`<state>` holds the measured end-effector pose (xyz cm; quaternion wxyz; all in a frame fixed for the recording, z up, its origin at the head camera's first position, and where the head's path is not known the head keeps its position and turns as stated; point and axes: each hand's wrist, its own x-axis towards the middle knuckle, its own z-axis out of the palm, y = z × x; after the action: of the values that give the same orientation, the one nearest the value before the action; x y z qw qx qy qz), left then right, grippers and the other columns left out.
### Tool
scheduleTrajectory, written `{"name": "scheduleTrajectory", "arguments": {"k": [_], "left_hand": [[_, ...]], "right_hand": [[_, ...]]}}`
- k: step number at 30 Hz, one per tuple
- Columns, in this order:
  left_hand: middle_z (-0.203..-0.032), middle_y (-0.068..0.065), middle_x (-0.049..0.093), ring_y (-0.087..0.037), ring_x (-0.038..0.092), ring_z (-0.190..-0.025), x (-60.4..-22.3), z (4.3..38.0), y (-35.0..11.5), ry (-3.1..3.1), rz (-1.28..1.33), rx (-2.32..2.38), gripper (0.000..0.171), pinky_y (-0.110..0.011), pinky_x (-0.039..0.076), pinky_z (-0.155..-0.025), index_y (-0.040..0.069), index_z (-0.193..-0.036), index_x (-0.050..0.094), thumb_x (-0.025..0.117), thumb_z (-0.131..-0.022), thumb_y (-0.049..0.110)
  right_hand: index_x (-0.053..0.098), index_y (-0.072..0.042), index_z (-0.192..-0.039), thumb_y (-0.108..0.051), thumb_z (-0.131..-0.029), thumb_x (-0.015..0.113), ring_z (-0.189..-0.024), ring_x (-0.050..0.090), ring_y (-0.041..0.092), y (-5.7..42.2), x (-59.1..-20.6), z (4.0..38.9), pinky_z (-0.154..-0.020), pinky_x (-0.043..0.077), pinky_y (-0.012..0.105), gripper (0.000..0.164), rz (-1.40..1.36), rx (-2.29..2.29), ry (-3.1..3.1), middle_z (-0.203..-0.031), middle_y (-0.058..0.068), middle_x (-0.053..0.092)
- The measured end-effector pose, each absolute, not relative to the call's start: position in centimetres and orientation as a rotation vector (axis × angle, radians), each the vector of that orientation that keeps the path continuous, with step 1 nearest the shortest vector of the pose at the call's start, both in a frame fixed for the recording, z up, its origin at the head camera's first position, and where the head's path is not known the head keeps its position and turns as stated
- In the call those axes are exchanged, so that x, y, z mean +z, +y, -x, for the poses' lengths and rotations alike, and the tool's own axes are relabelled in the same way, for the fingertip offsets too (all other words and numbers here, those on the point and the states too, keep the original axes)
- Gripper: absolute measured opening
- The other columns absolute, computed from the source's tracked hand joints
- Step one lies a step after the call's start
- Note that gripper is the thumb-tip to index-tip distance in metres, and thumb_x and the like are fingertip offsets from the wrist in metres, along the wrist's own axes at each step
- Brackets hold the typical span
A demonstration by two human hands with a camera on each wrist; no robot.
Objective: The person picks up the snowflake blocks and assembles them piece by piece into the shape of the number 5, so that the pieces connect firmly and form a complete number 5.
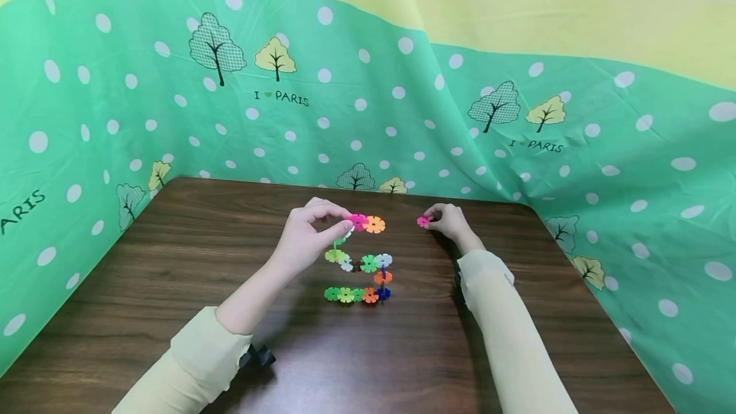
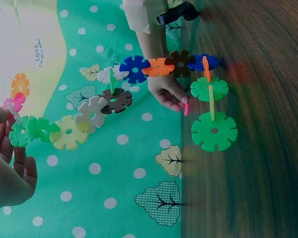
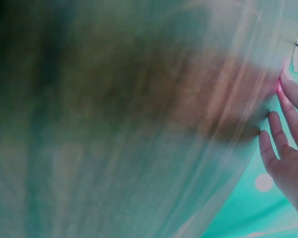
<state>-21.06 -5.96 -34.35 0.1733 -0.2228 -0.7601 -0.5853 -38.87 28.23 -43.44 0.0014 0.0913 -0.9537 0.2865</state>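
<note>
My left hand (image 1: 301,235) pinches the upper left end of a chain of interlocking plastic flower discs (image 1: 369,264). It hangs upright in an S-like shape, with green, yellow, white, brown, blue and orange discs. Past the fingertips, a pink disc (image 1: 358,222) and an orange disc (image 1: 375,225) stick out to the right. In the left wrist view the lowest row ends in a large green disc (image 2: 214,131), close over the table. To the right, apart from the chain, my right hand (image 1: 451,221) pinches a single pink disc (image 1: 422,222) between thumb and index finger.
The dark wood-grain table (image 1: 356,363) lies beneath both hands. A green and yellow dotted cloth (image 1: 368,94) with printed trees rises behind the table and along both sides. A black device (image 1: 259,358) sits at the left wrist.
</note>
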Motion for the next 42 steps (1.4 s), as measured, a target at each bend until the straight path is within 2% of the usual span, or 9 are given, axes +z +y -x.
{"name": "scheduleTrajectory", "arguments": {"k": [5,11,17,20,26,34,37,42], "left_hand": [[-0.088,0.006,0.066,-0.012,0.052,-0.086,-34.3,21.0,-6.0,-2.153,0.640,-1.664,0.006,-0.032,0.044,-0.075,0.019,-0.088,0.073,0.074,-0.083,0.020],[-0.092,0.003,0.068,-0.014,0.054,-0.084,-34.3,21.0,-5.9,-2.144,0.664,-1.705,0.006,-0.028,0.046,-0.069,0.016,-0.090,0.072,0.072,-0.084,0.017],[-0.098,-0.008,0.071,-0.020,0.060,-0.081,-32.6,19.7,-5.5,-2.161,0.684,-1.816,0.008,-0.024,0.047,-0.057,0.005,-0.094,0.069,0.067,-0.086,0.007],[-0.094,-0.013,0.071,-0.021,0.061,-0.078,-31.7,19.0,-5.4,-2.164,0.683,-1.834,0.008,-0.024,0.047,-0.057,0.001,-0.093,0.067,0.066,-0.086,0.002],[-0.092,-0.012,0.071,-0.020,0.061,-0.078,-31.5,18.9,-5.4,-2.176,0.670,-1.846,0.008,-0.023,0.045,-0.057,0.003,-0.093,0.066,0.067,-0.085,0.003],[-0.090,-0.010,0.071,-0.021,0.060,-0.078,-31.6,19.1,-5.4,-2.195,0.674,-1.824,0.010,-0.024,0.046,-0.060,0.005,-0.097,0.067,0.067,-0.086,0.006],[-0.092,-0.010,0.071,-0.024,0.061,-0.078,-31.6,19.0,-5.3,-2.195,0.691,-1.826,0.014,-0.025,0.049,-0.061,0.004,-0.101,0.068,0.066,-0.087,0.006],[-0.096,-0.011,0.071,-0.028,0.063,-0.079,-31.5,19.0,-5.3,-2.193,0.707,-1.841,0.016,-0.027,0.051,-0.062,0.004,-0.104,0.070,0.065,-0.089,0.007]], "right_hand": [[0.067,-0.002,-0.110,-0.009,-0.082,0.074,-0.092,0.055,0.024,28.1,-43.1,38.5,-0.081,0.046,0.035,0.030,-0.234,1.008,-3.045,-0.100,0.014,0.066],[0.070,-0.004,-0.099,-0.021,-0.088,0.068,-0.086,0.052,0.023,28.5,-42.9,37.9,-0.076,0.046,0.033,0.020,-0.242,1.004,-3.062,-0.099,0.013,0.065],[0.069,-0.006,-0.095,-0.025,-0.088,0.067,-0.081,0.054,0.021,28.5,-42.0,36.7,-0.068,0.046,0.030,0.020,-0.317,1.000,-2.981,-0.095,0.011,0.067],[0.068,-0.006,-0.094,-0.024,-0.088,0.067,-0.081,0.056,0.020,28.2,-41.1,35.9,-0.068,0.047,0.029,0.019,-0.343,1.042,-2.915,-0.091,0.010,0.068],[0.068,-0.007,-0.095,-0.026,-0.088,0.068,-0.082,0.059,0.018,27.3,-38.8,33.8,-0.070,0.049,0.026,0.021,-0.415,1.109,-2.788,-0.092,0.010,0.069],[0.069,-0.007,-0.093,-0.028,-0.085,0.071,-0.074,0.058,0.015,26.0,-36.3,30.8,-0.061,0.047,0.020,0.022,-0.485,1.201,-2.632,-0.086,0.009,0.069],[0.069,-0.005,-0.093,-0.025,-0.084,0.072,-0.072,0.058,0.011,25.1,-35.0,29.1,-0.062,0.047,0.019,0.022,-0.508,1.251,-2.558,-0.085,0.011,0.070],[0.068,0.001,-0.092,-0.012,-0.084,0.071,-0.069,0.060,0.008,23.0,-32.2,25.6,-0.061,0.048,0.018,0.016,-0.564,1.359,-2.444,-0.083,0.013,0.070]]}}
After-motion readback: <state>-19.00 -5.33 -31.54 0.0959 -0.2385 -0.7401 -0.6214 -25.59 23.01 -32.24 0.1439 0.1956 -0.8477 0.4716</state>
